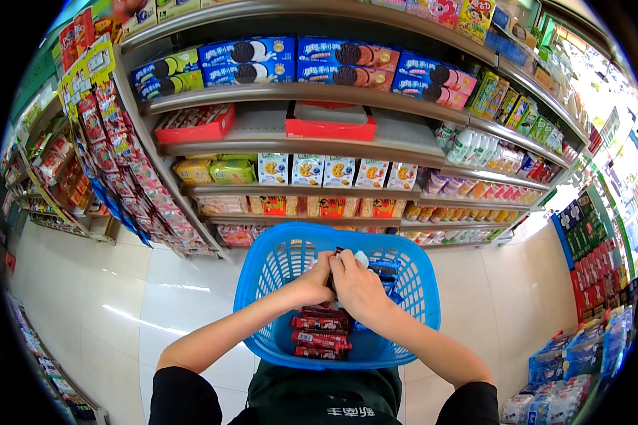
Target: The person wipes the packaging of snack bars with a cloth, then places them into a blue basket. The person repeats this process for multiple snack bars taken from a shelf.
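Note:
In front of my body is a blue plastic shopping basket point(425, 340) with slotted sides. My left hand point(316, 281) and my right hand point(359, 289) meet over its middle, fingertips pinched together. A dark wrapped snack packet point(340, 250) shows between the fingertips, mostly covered by the fingers. Red-wrapped snack bars point(321, 339) lie in a row in the near left of the basket. Blue-wrapped snack packs point(387, 271) lie along its right side, partly behind my right hand. Something white point(361, 258) pokes out just beyond my right fingers.
A shelving unit point(297, 93) stands ahead, with blue cookie boxes point(250, 61), an open red display box point(329, 130) and a fuller red box point(196, 123). Hanging snack packets point(111, 127) flank it on the left. Stacked packaged goods point(558, 372) stand at the lower right on the tiled floor point(465, 297).

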{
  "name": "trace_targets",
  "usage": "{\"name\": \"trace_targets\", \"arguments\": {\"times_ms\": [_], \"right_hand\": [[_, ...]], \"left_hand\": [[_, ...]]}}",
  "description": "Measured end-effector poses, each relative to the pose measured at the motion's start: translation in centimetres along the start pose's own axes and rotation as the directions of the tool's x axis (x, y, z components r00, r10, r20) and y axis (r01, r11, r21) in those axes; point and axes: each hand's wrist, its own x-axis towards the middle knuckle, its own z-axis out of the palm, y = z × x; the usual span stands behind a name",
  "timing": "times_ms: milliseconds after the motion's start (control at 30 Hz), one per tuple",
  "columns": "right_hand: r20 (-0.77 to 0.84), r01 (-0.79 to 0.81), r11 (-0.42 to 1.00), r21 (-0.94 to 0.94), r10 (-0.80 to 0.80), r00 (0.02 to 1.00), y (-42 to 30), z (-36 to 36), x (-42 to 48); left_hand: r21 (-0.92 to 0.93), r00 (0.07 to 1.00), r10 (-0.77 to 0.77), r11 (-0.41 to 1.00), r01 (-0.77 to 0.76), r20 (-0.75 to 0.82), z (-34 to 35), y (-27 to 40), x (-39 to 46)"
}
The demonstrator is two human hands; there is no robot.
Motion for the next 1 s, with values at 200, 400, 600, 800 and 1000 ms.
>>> {"name": "trace_targets", "arguments": {"times_ms": [200, 400, 600, 800, 1000], "right_hand": [[-0.040, -0.092, 0.995, -0.042, 0.091, 0.995, 0.9, -0.1, -1.3], [-0.019, -0.010, 1.000, -0.006, 0.010, 1.000, 0.0, 1.0, -2.7], [-0.106, -0.027, 1.000, 0.015, 0.029, 0.994, 1.9, 0.2, -1.1], [-0.054, 0.075, 0.993, 0.090, -0.070, 0.996, 1.0, 0.6, -2.6], [-0.090, -0.067, 0.998, 0.005, 0.067, 0.994, 2.7, -1.2, -0.4]], "left_hand": [[0.200, 0.999, 0.029, 0.980, -0.022, -0.033, 2.3, 0.0, -1.3], [0.084, 0.995, 0.101, 0.991, -0.102, 0.008, 2.2, 0.1, -1.2], [0.128, 0.986, 0.115, 0.987, -0.100, -0.117, 2.2, 0.2, -1.3], [0.110, 0.990, 0.091, 0.991, -0.079, -0.106, 1.9, -2.1, -1.0], [0.241, 0.996, 0.047, 0.970, -0.026, -0.080, 1.6, -0.4, -1.1]]}}
